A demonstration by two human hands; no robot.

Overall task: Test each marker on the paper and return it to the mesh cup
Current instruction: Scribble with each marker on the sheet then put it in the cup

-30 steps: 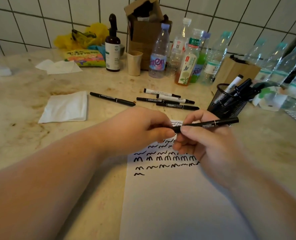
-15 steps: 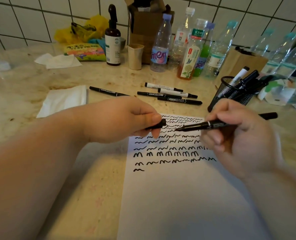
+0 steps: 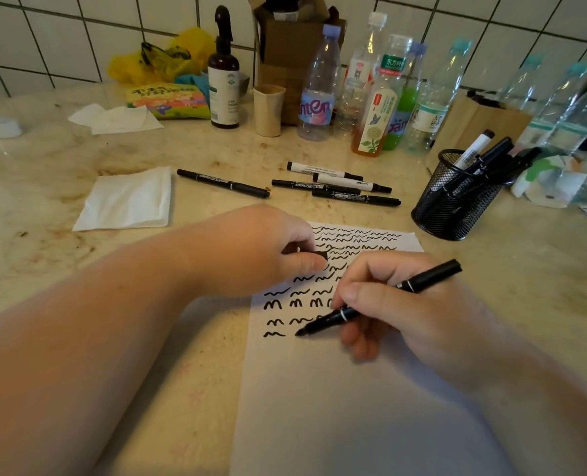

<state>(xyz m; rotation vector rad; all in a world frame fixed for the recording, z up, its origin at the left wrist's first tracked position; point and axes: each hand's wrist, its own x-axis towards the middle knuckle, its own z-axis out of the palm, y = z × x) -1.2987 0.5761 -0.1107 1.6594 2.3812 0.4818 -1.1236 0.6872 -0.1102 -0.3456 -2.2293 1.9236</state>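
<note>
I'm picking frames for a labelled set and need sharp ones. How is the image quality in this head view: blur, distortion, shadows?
Head view: wide-angle bending curves the wall tiles and leans the bottles at the right edge; the forearms at the bottom are soft, while the marker in the right hand and the squiggles on the paper read clearly; the arms cast soft shadows on the sheet; no strong glare.
</note>
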